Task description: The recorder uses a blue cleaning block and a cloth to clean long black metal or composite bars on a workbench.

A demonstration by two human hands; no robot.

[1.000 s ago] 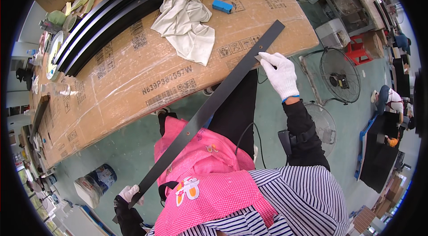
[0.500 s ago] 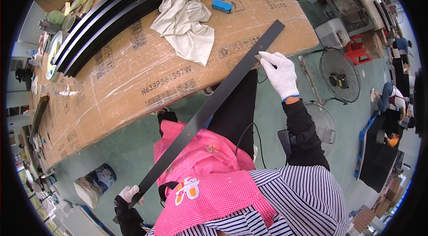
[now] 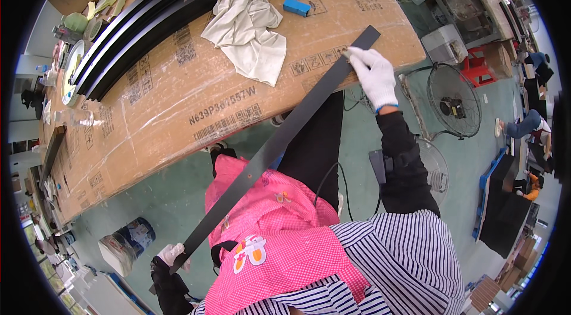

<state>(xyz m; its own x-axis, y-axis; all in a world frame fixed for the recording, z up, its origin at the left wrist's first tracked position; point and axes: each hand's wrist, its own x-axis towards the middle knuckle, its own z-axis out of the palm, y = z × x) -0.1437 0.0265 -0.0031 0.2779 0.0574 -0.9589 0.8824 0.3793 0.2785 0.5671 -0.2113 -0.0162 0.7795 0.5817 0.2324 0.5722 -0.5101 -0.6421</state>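
A long flat black strip [image 3: 262, 163] with small holes slants from my lap up to the cardboard-covered table, its far end resting over the table's edge. My left hand [image 3: 171, 252], in a white glove, is closed around the strip's lower end. Near the upper end, my right hand [image 3: 376, 77], also gloved in white, has its thumb and fingers pinched together against the strip's surface. A tiny piece seems to be between those fingertips, but it is too small and covered to name. A crumpled cream cloth [image 3: 247, 32] and a blue block [image 3: 296, 7] lie on the table beyond.
Several long black profiles [image 3: 178, 14] lie along the far side of the cardboard-topped table [image 3: 160, 130]. A bucket [image 3: 137, 237] stands on the floor at left. Floor fans [image 3: 453, 101] and a red stool [image 3: 477, 67] are at right. Other people work farther right.
My right hand has slid up along the strip toward its far end, with fingers still pinched. My left hand keeps its hold on the lower end, and the strip has barely shifted.
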